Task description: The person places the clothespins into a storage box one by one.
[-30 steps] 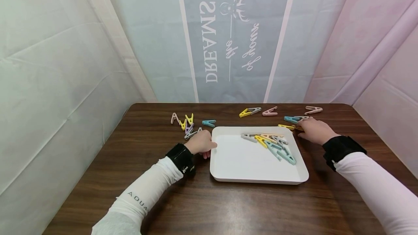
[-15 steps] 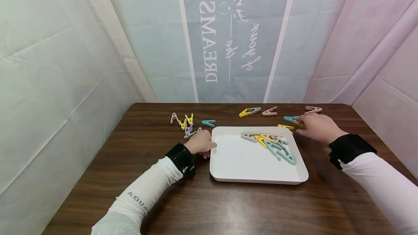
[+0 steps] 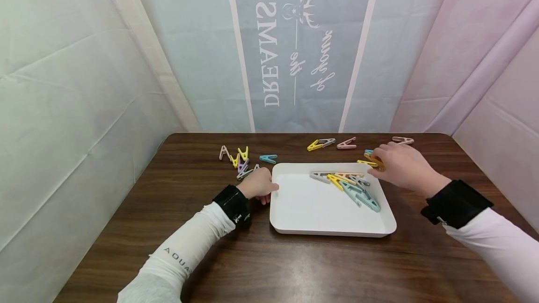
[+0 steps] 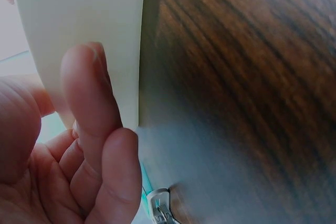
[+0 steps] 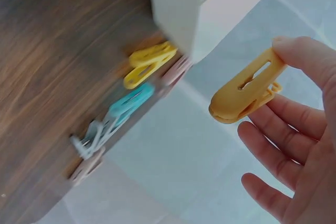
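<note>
In the right wrist view an orange-yellow clothespin (image 5: 244,88) is pinched between the thumb and a finger of the right hand (image 5: 299,129). From the head view, the right hand (image 3: 400,166) is raised by the back right corner of a white tray (image 3: 320,209). The left hand (image 3: 258,183) grips the tray's left wall, its thumb over the rim; in the left wrist view fingers (image 4: 89,93) lie against the outer wall (image 4: 113,19). Several clothespins, grey, yellow, orange and teal (image 3: 368,201), lie in the tray's right part.
Left of the tray's back corner lie pink (image 3: 225,153), yellow (image 3: 244,153), purple, grey and blue (image 3: 268,158) clothespins. Along the back edge are a yellow one (image 3: 314,145), a grey one and pink ones (image 3: 347,143). A yellow one (image 3: 367,163) touches or nears the tray's back right corner.
My right hand has lifted the orange-yellow clothespin from beside the blue one and moved it left, toward the tray's corner. The left hand stays on the tray's wall.
</note>
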Demonstrator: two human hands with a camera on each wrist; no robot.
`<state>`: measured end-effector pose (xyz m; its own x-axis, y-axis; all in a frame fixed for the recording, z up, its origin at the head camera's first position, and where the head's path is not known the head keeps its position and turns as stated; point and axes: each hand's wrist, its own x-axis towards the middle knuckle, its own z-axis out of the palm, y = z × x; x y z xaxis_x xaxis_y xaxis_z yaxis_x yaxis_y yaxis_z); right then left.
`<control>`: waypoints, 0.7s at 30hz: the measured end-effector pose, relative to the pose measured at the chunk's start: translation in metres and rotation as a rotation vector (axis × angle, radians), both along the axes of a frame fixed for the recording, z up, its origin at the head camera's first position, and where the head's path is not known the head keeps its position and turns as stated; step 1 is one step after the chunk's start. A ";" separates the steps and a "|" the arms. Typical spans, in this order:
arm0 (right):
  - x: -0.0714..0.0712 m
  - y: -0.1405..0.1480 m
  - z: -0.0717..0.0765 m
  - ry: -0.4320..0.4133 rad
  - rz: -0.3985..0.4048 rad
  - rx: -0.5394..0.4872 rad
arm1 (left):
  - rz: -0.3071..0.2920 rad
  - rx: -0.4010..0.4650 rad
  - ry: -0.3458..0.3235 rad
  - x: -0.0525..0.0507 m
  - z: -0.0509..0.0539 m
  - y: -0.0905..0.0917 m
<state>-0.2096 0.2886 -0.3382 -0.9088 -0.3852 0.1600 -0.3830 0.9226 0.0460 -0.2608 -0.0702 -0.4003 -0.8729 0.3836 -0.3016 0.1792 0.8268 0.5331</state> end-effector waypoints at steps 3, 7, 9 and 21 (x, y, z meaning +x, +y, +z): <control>0.009 -0.011 0.002 0.012 0.032 0.005 | -0.002 -0.001 -0.004 0.000 0.000 0.000; 0.020 -0.024 0.001 0.037 0.105 0.005 | 0.004 -0.004 -0.013 0.001 0.000 0.000; 0.025 -0.028 -0.001 0.039 0.137 0.000 | 0.004 -0.004 -0.012 0.000 0.001 0.000; 0.040 -0.042 -0.025 -0.036 0.219 0.006 | -0.008 -0.005 -0.005 0.001 0.002 -0.001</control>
<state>-0.1696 0.2463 -0.3627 -0.8083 -0.5752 0.1258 -0.5759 0.8168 0.0342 -0.2594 -0.0707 -0.3979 -0.8684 0.3889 -0.3076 0.1830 0.8280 0.5300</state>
